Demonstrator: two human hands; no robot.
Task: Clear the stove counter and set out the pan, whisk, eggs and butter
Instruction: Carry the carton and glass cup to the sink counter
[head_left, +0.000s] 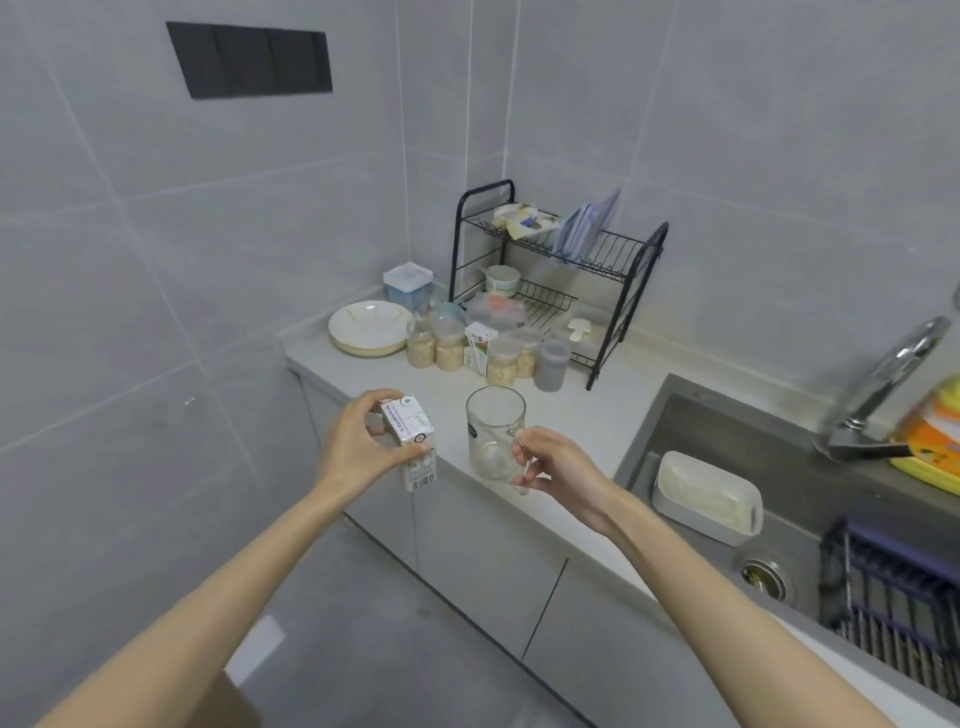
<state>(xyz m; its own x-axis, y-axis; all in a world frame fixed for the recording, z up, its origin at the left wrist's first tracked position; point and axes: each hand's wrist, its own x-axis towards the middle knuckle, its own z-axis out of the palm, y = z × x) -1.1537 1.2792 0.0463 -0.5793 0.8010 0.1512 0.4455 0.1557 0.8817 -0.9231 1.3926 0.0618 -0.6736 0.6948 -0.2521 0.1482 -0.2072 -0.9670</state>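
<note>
The left hand (358, 447) is closed round a small white carton (413, 436), held tilted at the front edge of the desk (587, 415). A clear, empty glass mug (493, 436) just beside it is pinched at its handle by the right hand (558, 465). The carton's print is too blurred to be read.

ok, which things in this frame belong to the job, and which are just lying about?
Job, likely being cleared away:
- carton, gripped by left hand
- glass mug, held at its handle by right hand

Lying about:
- plates
- jars
- dish rack
- white tub in the sink
- tap
</note>
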